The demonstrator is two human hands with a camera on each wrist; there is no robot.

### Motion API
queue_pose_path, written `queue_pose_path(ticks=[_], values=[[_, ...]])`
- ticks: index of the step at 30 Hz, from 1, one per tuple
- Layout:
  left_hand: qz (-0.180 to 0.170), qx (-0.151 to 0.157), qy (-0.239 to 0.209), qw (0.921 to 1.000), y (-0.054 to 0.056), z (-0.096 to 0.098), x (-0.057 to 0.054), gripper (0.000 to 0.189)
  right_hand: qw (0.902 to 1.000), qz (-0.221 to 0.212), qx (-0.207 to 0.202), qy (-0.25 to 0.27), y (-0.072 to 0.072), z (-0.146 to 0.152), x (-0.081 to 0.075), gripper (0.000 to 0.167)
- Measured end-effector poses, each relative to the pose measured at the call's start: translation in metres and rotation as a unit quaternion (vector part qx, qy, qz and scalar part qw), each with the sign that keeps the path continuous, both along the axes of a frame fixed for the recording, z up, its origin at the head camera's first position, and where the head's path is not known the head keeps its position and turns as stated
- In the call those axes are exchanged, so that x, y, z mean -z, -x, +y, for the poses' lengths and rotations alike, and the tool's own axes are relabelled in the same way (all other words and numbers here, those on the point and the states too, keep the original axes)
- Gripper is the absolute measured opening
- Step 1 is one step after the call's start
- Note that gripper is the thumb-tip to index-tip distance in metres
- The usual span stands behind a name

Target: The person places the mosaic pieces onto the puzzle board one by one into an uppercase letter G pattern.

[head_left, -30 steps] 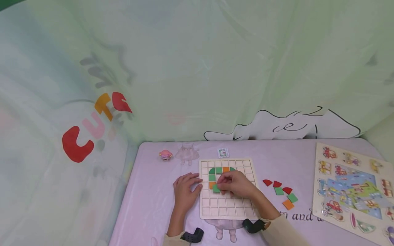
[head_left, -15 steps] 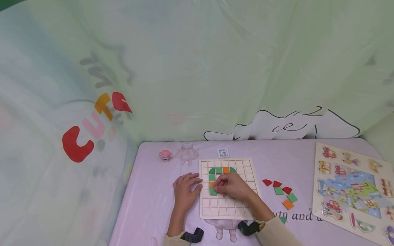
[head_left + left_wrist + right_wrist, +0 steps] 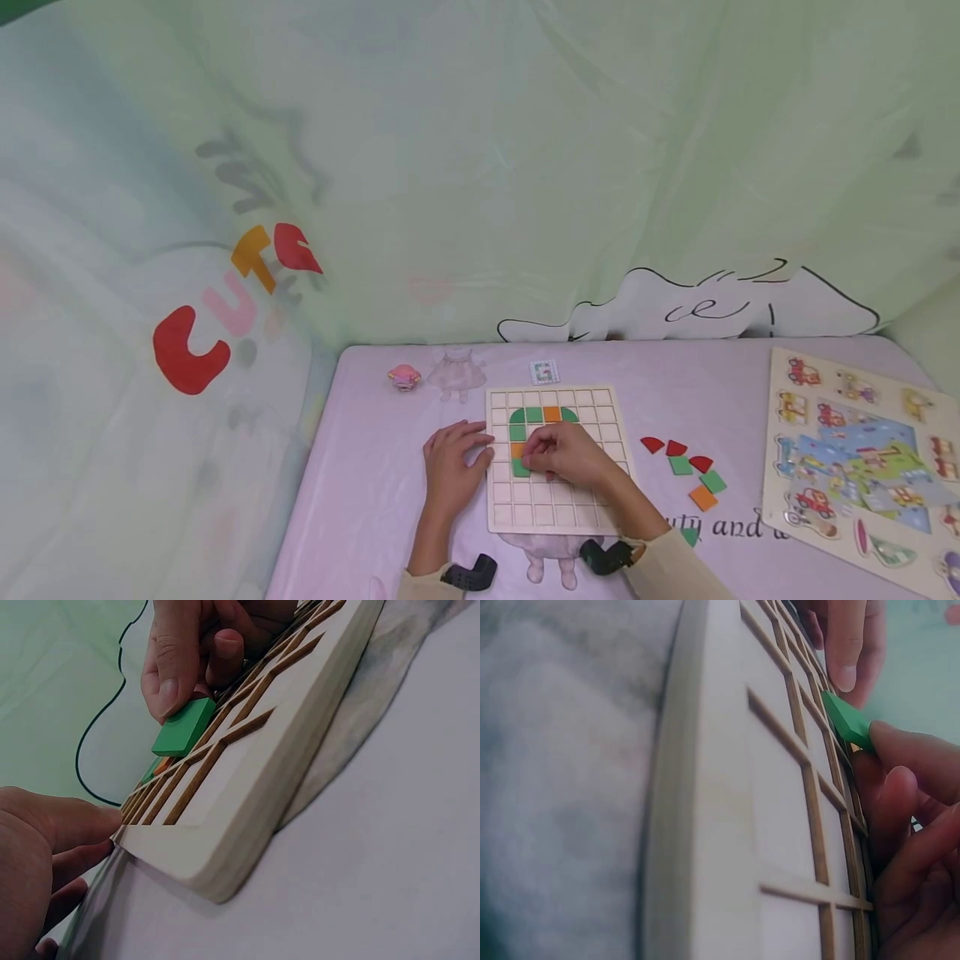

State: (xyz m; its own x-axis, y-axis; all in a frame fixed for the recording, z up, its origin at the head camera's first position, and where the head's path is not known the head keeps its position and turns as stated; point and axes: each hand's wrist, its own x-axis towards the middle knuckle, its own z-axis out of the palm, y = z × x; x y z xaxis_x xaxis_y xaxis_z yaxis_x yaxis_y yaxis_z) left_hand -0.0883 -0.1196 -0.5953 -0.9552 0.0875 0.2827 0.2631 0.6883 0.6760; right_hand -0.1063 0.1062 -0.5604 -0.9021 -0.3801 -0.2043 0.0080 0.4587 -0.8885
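A wooden grid board (image 3: 542,518) lies on the table with raised dividers between its cells. My right hand (image 3: 576,454) pinches a green square tile (image 3: 184,727) between thumb and finger, low over the grid at its left side. In the right wrist view this green tile (image 3: 845,721) is tilted against the dividers. Just beyond it sits an orange tile (image 3: 517,450), below a green square (image 3: 517,432). Green corner tiles and another orange tile (image 3: 552,414) form a row farther up. My left hand (image 3: 453,462) rests at the board's left edge, fingers loosely spread.
Right of the board lie red quarter-circle tiles (image 3: 652,445), green squares (image 3: 680,465) and an orange square (image 3: 702,498). A green piece (image 3: 690,536) shows beside the right sleeve. A picture puzzle board (image 3: 843,532) fills the right side. A patterned card (image 3: 544,372) and pink toy (image 3: 405,377) are behind.
My right hand has brought the green tile slightly left and nearer to me, below the orange tile. The green piece by the right sleeve has come into view. My left hand stays put.
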Motion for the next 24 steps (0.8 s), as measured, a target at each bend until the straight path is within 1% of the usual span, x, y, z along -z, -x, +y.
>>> queue_pose_path(ticks=[7,14,24], values=[[-0.009,-0.006,0.004,0.9999,0.0007,0.0,0.0014,0.015,1.0,-0.005,0.004,0.0,-0.0006,-0.0004,0.0008,0.007],[-0.01,-0.003,0.006,0.9999,0.0015,0.0,0.0029,0.015,0.9999,-0.007,0.008,0.002,-0.0015,-0.0002,-0.0004,0.007],[-0.014,-0.005,0.009,0.9998,0.0012,0.0002,0.0022,0.015,0.9999,0.006,0.002,-0.008,-0.0026,0.0003,0.0009,0.007]])
